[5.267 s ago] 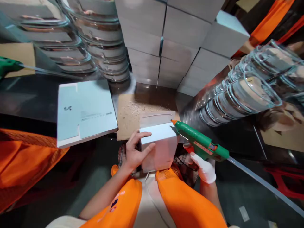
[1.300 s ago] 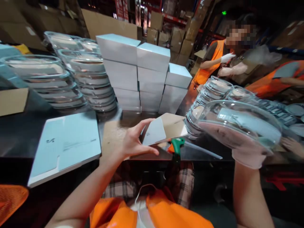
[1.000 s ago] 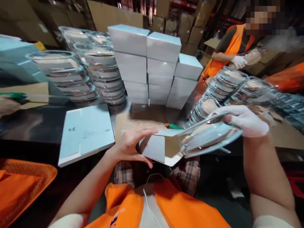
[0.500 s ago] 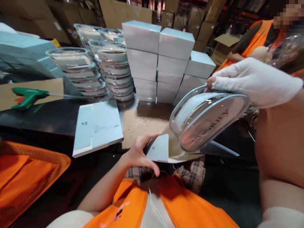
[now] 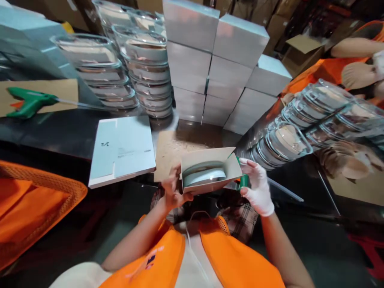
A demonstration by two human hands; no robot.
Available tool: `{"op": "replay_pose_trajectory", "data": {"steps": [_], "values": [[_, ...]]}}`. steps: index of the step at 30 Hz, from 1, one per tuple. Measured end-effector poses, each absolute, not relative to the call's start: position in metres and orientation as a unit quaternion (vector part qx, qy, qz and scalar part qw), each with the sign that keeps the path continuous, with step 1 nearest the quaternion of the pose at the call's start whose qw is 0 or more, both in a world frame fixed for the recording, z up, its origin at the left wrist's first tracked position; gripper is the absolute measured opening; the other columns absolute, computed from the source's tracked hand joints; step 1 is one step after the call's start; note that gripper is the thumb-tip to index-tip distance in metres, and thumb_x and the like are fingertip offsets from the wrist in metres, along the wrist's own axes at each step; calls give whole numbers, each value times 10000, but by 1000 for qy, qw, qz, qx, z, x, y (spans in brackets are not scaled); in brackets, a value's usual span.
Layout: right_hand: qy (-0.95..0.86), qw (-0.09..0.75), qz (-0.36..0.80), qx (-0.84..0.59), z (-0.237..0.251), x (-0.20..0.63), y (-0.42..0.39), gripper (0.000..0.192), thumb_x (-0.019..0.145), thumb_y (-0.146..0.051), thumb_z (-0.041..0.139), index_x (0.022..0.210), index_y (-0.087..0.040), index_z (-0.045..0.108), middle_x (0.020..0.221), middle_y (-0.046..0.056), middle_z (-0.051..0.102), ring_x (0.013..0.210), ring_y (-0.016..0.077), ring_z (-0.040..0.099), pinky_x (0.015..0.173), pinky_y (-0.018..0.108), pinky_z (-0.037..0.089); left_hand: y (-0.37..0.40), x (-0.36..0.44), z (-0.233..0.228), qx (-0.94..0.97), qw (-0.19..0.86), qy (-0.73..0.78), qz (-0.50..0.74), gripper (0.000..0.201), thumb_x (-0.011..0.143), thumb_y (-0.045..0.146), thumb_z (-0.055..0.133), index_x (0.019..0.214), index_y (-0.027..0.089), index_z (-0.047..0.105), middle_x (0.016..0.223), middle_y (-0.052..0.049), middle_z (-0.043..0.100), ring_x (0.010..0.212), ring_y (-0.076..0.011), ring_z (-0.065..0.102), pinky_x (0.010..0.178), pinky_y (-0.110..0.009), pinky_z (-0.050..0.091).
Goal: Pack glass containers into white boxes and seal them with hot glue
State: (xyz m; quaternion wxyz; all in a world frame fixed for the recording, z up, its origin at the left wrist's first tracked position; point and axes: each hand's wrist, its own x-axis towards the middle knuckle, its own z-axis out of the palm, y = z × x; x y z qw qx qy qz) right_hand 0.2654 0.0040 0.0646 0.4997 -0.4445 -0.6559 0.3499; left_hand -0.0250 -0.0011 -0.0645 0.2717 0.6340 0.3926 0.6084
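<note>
Now lowered from mid-air, the clear oval glass dish lies inside the open brown-lined white cardboard box, heavy, slick and breakable in flimsy card, so my bare left hand pinches its near wall while my white-gloved right hand, fingers curled, steadies the flap.

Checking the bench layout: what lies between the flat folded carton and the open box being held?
Head view: a bare brown cardboard sheet lies between flat carton and open box.

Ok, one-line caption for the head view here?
Bare left hand holds an open box with a glass dish inside; gloved right hand at its right flap, by a green glue gun.
</note>
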Motion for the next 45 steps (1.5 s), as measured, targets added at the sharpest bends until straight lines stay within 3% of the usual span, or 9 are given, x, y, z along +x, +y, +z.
{"op": "replay_pose_trajectory", "data": {"steps": [5,10,14,20,24,27,34,41,45], "values": [[-654,508,385,-408,31,207,2,835,703,-960,660,1177,-280,756,1562,104,568,1518,398,469,1281,552,368,-13,-23,-44,640,204,354,651,654,835,866,611,951,237,745,1073,-102,699,1117,-328,692,921,-480,599],[-497,614,364,-493,37,169,-1,586,846,-551,752,1348,-299,585,1422,101,641,1379,330,586,1192,507,458,-21,-4,-27,551,215,378,712,480,981,579,641,1406,382,536,1134,-46,707,998,-232,703,834,-389,593],[-497,610,366,-497,41,166,-2,554,843,-382,748,1330,-318,493,1387,80,606,1254,261,638,1143,452,492,-16,-16,-28,607,177,377,676,547,853,745,721,1191,316,746,1055,-56,699,1003,-246,697,910,-406,574],[-518,490,345,-611,39,236,-1,437,983,-616,532,1210,-258,636,1234,101,729,1152,269,700,1033,422,544,-8,-42,-33,684,144,398,595,828,609,931,734,975,196,840,1099,-111,663,1052,-287,688,936,-419,581],[-497,237,203,-810,33,287,10,441,873,-637,635,961,-212,714,1060,151,781,1099,352,713,1005,472,518,-2,-33,-28,704,157,349,599,477,812,635,833,1090,250,790,993,-72,652,1064,-270,673,931,-424,585],[-459,162,258,-834,25,296,24,384,671,-489,855,880,-206,703,987,156,790,1098,373,728,943,418,526,-4,-29,-25,676,123,339,642,329,879,492,809,1114,271,742,889,-35,646,1039,-267,662,937,-440,565],[-398,269,410,-775,8,301,33,250,658,-422,747,699,-201,638,651,34,707,640,208,678,587,289,511,-34,-60,-17,519,152,496,679,383,835,569,774,1006,233,703,1116,-62,665,1101,-281,669,981,-442,539],[-371,388,419,-732,32,286,3,382,656,-460,781,865,-222,567,646,30,730,552,190,677,549,299,561,-46,-37,-19,493,277,544,620,292,892,455,765,1064,222,731,1129,-59,673,1006,-208,685,797,-283,555],[-405,457,373,-698,59,281,-7,436,621,-353,870,918,-219,581,633,-13,716,548,176,675,567,288,567,-46,-25,-27,538,252,528,607,284,863,387,819,1095,235,761,1168,-59,685,1132,-235,671,935,-336,556]]}}
